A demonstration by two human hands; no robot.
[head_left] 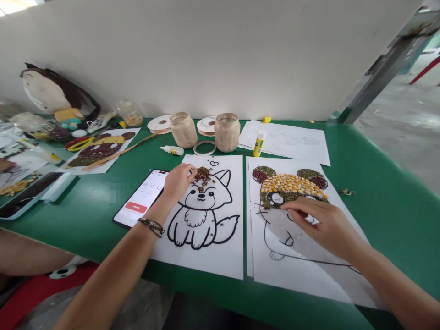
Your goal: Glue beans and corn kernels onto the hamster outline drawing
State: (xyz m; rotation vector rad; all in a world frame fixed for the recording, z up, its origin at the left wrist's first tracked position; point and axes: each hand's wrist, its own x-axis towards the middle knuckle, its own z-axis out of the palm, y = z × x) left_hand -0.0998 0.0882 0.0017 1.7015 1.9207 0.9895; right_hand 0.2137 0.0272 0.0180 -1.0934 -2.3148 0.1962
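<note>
My left hand (pixel 178 182) reaches over a line drawing of a fox (pixel 201 220). Its fingertips are pinched at the edge of a small pile of mixed green and red beans (pixel 203 174) on the fox's head. On the right, my right hand (pixel 318 220) is closed in a pinch over a hamster drawing (pixel 275 233), just below one eye. Whatever either pinch holds is too small to make out. Yellow corn kernels (pixel 288 184) cover the hamster's forehead. Green beans (pixel 268 200) lie around the eyes, and green and red beans fill the ears.
A phone (pixel 140 199) showing a timer lies beside my left wrist. Behind the drawings stand two jars (pixel 184 130), a glue stick (pixel 259 144), a small glue bottle (pixel 172 150) and ribbon spools (pixel 160 123). Another bean picture (pixel 103 149) lies left, near another person's arm.
</note>
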